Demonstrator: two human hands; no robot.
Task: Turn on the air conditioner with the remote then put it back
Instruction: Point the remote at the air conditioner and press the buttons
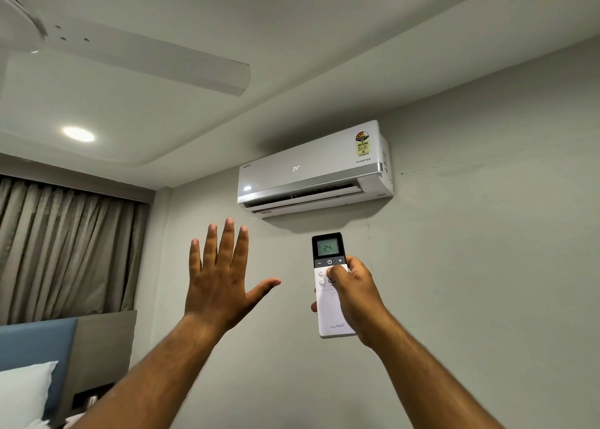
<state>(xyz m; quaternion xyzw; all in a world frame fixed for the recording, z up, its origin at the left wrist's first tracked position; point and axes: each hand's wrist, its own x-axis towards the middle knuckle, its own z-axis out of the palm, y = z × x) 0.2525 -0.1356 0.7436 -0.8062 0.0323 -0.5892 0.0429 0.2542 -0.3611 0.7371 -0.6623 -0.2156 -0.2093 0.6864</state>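
At the far left of the frame hang pleated curtains (65, 250), with a blue headboard (35, 341) and a white pillow (22, 386) in the lower left corner. Above them, in the upper left, one blade of a ceiling fan (146, 61) crosses the ceiling beside a lit round lamp (79, 133).

Left of centre, the left hand (220, 285) is raised with its back to the camera, fingers spread wide and holding nothing, its thumb pointing toward the remote but well apart from it.

Just right of centre, the right hand (354, 295) is wrapped around the white remote (331, 285), thumb resting on the buttons just below the power key. The remote stands nearly upright, its long axis pointing up the frame at the air conditioner (315, 169) mounted high on the wall directly above it. The remote's screen reads 24, and the unit's front panel also shows 24 with the flap along its underside open, so switching on looks done.

What remains is returning the remote; its resting place is not in view, so the right hand, already gripping it, would carry it there.
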